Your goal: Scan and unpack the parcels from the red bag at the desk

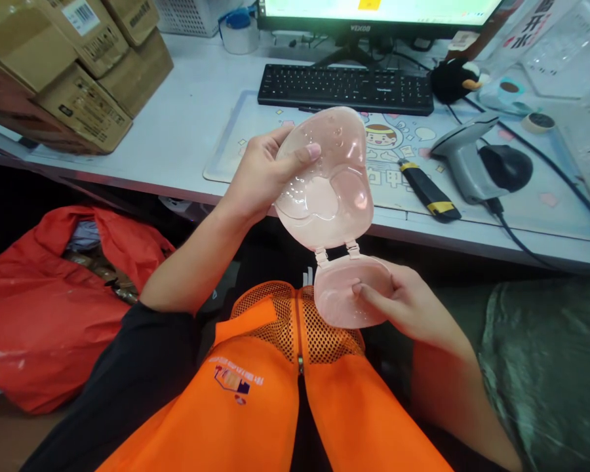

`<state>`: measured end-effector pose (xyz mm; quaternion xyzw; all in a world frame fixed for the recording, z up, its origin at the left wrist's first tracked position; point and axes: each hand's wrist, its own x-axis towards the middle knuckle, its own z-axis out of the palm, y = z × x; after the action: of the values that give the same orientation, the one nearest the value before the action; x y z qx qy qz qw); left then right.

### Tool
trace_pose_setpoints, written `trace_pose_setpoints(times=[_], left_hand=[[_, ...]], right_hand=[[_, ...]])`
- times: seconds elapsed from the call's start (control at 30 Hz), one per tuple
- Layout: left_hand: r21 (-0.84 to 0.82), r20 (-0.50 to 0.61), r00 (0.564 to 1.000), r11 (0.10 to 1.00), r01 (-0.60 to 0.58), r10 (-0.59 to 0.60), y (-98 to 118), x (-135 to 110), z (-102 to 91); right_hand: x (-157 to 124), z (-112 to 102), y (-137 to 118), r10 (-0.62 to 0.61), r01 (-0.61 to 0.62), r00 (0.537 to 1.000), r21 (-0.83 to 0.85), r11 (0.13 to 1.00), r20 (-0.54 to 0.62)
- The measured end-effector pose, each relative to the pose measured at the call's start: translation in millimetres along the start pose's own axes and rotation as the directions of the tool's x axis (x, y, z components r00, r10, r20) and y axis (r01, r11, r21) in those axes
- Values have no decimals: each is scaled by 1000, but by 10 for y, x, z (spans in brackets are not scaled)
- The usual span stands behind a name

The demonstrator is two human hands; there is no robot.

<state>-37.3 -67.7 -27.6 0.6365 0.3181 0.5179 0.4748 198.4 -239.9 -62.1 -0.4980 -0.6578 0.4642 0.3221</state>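
A pale pink, translucent plastic piece (341, 226) is held up over the desk's front edge. Two narrow hinges join its larger moulded upper half to a smaller shallow lower half, and it is folded out wide. My left hand (263, 170) grips the left side of the upper half, thumb on the glossy inner face and fingers behind it. With the thumb on its inside, my right hand (410, 305) pinches the lower half from the right; the other fingers are mostly hidden. What exactly the piece is, I cannot tell.
Behind stand a black keyboard (344, 88) and a monitor (364, 27). On the desk mat lie a box cutter (429, 190) and a barcode scanner (467, 157), with a mouse (506, 169) beside it. Cardboard boxes (91, 108) stack at left; a red bag (34, 282) sits below.
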Motion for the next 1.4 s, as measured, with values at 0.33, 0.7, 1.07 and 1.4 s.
trace_pose_setpoints(times=[0.33, 0.7, 1.07, 1.4], left_hand=[[76, 59, 956, 953, -293, 289, 325, 54, 33], [198, 193, 969, 961, -192, 154, 423, 269, 31], [-70, 276, 961, 997, 29, -8, 272, 428, 74], [192, 269, 864, 855, -481, 426, 436, 167, 65]], right_hand=[[-40, -80, -90, -48, 38, 997, -163, 986, -57], [-39, -125, -182, -54, 45, 997, -149, 988, -54], [43, -164, -198, -55, 34, 992, -184, 982, -110], [174, -175, -65, 202, -174, 966, 172, 970, -161]])
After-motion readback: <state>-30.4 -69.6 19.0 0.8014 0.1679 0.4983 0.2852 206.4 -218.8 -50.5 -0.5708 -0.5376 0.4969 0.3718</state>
